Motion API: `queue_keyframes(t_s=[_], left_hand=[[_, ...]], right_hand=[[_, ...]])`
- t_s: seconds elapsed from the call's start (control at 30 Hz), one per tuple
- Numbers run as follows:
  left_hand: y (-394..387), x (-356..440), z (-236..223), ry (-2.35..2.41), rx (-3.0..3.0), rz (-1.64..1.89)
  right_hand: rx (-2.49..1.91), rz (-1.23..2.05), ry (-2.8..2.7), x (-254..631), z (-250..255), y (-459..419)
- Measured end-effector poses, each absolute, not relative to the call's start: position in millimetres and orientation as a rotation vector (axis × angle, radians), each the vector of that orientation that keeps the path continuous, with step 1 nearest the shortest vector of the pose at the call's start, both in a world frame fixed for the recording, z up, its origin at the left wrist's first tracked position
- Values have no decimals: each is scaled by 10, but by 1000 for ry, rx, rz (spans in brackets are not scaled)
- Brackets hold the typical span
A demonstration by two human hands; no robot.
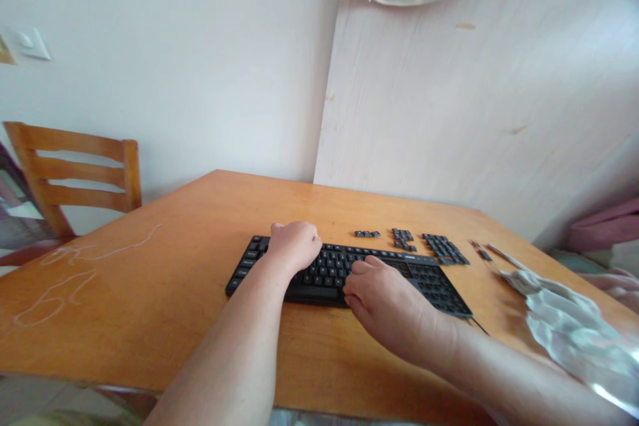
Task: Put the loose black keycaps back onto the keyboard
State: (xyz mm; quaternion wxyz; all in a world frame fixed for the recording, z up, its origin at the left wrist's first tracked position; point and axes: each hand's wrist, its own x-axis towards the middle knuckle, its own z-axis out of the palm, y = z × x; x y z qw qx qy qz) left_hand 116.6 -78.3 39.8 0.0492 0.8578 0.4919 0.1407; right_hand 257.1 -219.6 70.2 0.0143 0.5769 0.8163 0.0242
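Note:
A black keyboard (pixel 319 293) lies on the wooden table in front of me. Its right-hand section has bare sockets (pixel 439 289) where keycaps are off. My left hand (pixel 295 243) is closed over the keyboard's upper left part, with its fingertips hidden from view. Over the right-middle keys my right hand (pixel 377 293) is closed too, its fingers curled down at the keys. Whether either hand pinches a keycap I cannot make out. Behind the keyboard, loose black keycaps rest in groups: a short row (pixel 367 234), a small cluster (pixel 402 238) and a larger block (pixel 444 248).
On the table's right are a crumpled clear plastic bag (pixel 569 319), a thin stick-like tool (pixel 504 256) and a small dark piece (pixel 484 254). White string (pixel 100 256) trails across the left side. A wooden chair (pixel 80 173) stands at the left, and a wall closes the back.

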Motion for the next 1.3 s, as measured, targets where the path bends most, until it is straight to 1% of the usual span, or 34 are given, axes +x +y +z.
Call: queue_keyframes(t_s=[0.5, 0.8, 1.07, 1.3], left_hand=[[-796, 1167, 406, 1494, 2606, 438], [-783, 1170, 407, 1497, 2602, 420], [-788, 1169, 408, 1500, 2596, 414], [-786, 1164, 410, 1492, 2614, 427]], right_hand=[[1777, 112, 2501, 2522, 713, -2207], [1993, 53, 2663, 2749, 710, -2284], [1817, 43, 2702, 2737, 617, -2339], [1814, 87, 2711, 2752, 643, -2342]])
